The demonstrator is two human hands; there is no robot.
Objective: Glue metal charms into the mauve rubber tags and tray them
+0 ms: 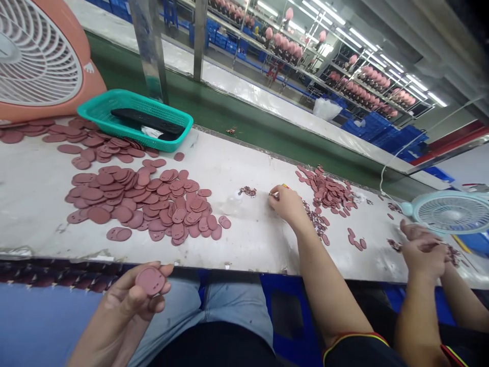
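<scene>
My left hand (132,298) is raised over my lap below the table edge and pinches one dark red oval rubber disc (150,280) between thumb and fingers. My right hand (286,203) reaches out onto the white table (244,168). Its fingers are curled shut around something small that I cannot make out, with a bit of yellow showing at its far side. A large heap of the same red discs (145,201) lies on the table ahead of my left hand. A small clump of red scraps (248,191) sits just left of my right hand.
A teal basket (137,120) holding black strips stands at the back left beside an orange fan (38,56). More discs (326,191) are piled to the right. A co-worker's two hands (424,247) work near a small blue fan (453,211). A green conveyor (267,132) runs behind the table.
</scene>
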